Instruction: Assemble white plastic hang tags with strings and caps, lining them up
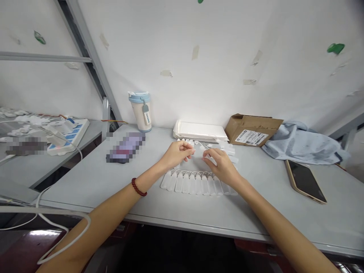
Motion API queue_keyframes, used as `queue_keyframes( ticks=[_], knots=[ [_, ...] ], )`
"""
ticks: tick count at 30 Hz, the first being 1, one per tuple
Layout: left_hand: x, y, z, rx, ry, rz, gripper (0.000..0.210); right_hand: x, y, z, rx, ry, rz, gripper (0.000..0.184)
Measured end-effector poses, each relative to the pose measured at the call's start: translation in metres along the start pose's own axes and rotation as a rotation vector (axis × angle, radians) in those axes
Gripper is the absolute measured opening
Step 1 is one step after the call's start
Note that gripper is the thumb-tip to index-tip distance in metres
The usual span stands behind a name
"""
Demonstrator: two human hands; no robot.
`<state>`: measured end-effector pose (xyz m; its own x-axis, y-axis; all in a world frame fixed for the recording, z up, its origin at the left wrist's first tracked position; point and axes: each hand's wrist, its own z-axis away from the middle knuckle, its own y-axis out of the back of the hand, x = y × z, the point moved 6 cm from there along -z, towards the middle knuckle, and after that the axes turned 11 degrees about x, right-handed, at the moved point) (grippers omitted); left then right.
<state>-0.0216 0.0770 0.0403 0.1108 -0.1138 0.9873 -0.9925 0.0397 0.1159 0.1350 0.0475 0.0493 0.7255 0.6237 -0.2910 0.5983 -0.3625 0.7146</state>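
My left hand (179, 153), a dark red bead bracelet (138, 187) on its wrist, is above the desk with thumb and fingertips pinched together. Facing it across a small gap, my right hand (220, 163) is also pinched. Anything between the fingertips of either hand is too small to make out. Below and in front of the hands lies a row of several small translucent plastic pouch-like pieces (195, 184), with thin white loops at their far ends. More small white and clear plastic pieces (229, 148) lie behind my hands, partly hidden by them.
A white stack (203, 131) and an opened cardboard box (251, 131) stand against the wall, beside a blue-grey cloth (304, 142). A phone (307, 182) lies at right. At left are a tumbler (141, 112), a blurred phone-like object (126, 148) and a power strip (68, 136).
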Motion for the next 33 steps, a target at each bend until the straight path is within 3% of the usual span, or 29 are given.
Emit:
queue_keyframes(
  ticks=[7,14,22,33],
  knots=[
    [0.001,0.000,0.000,0.023,0.001,0.034,0.010,-0.005,0.000,0.001,0.006,0.034,-0.039,0.009],
    [0.004,0.001,0.000,0.033,-0.022,0.030,0.013,-0.015,0.000,0.002,-0.071,0.078,-0.039,0.012],
    [0.003,-0.004,0.001,-0.061,-0.087,-0.033,0.017,-0.018,0.000,0.003,-0.081,0.105,-0.033,0.014],
    [0.007,-0.003,0.004,-0.109,-0.094,0.006,0.018,-0.012,0.008,0.002,0.049,0.046,-0.100,0.011]
  ],
)
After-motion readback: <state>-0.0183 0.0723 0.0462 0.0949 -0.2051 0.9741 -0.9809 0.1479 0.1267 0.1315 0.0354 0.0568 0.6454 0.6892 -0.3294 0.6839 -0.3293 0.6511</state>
